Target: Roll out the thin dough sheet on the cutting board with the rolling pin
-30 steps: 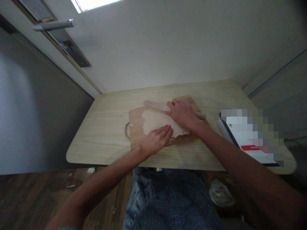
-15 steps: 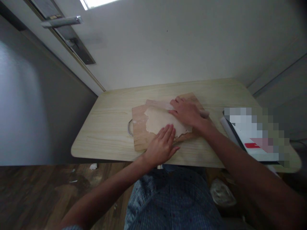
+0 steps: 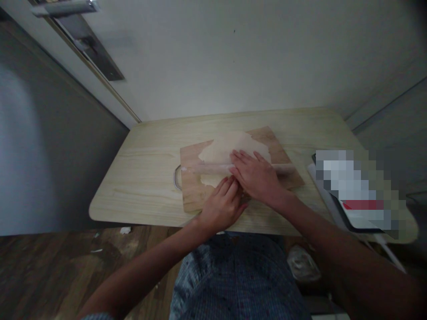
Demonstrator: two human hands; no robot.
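Observation:
A thin sheet of pale dough [image 3: 235, 146] with ragged edges lies on a wooden cutting board [image 3: 191, 195]. Across it runs a light rolling pin [image 3: 210, 169], roughly parallel to the table's front. My right hand [image 3: 255, 173] rests flat over the middle of the pin, its fingers stretched out past it onto the dough. Just in front of the pin, my left hand [image 3: 223, 200] lies with extended fingers on the dough's near edge, its fingertips close to my right hand. Part of the dough is hidden under both hands and the pin.
The board sits on a light wood-grain table [image 3: 143, 173] against a pale door, with a metal loop handle [image 3: 177, 178] at the board's left end. A tablet-like device [image 3: 363, 224], partly blurred out, lies at the right. A lever door handle [image 3: 66, 8] is at upper left.
The rolling pin has come from the dough's far edge toward me, with my right hand on it. My left hand has stayed near the front edge. The view has shifted slightly.

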